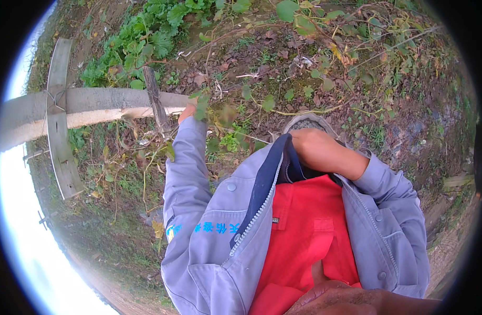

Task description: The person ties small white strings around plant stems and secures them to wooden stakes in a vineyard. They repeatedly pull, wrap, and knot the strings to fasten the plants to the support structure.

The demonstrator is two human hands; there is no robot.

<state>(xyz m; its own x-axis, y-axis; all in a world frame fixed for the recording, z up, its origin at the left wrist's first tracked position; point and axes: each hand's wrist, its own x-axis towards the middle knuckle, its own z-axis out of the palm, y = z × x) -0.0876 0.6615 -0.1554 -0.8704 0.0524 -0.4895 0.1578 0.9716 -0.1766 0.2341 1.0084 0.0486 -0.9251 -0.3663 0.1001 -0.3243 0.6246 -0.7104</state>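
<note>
My left hand is stretched out at the end of a grey post, touching or very near it. Leaves cover its fingers. Close to that hand, a dark weathered wooden stake crosses in front of the post. Bent in front of my waist, my right hand is at the open lower front of my grey jacket. Its fingers disappear behind the dark inner edge of the jacket, so what they hold, if anything, is hidden. Just beyond it shows a rounded grey thing with a pale rim.
A flat crosspiece is wired across the post at the left. Thin vines with green and yellowing leaves trail across my front. Leafy green plants grow at the far left-centre. Soil with dry leaves and weeds spreads to the right.
</note>
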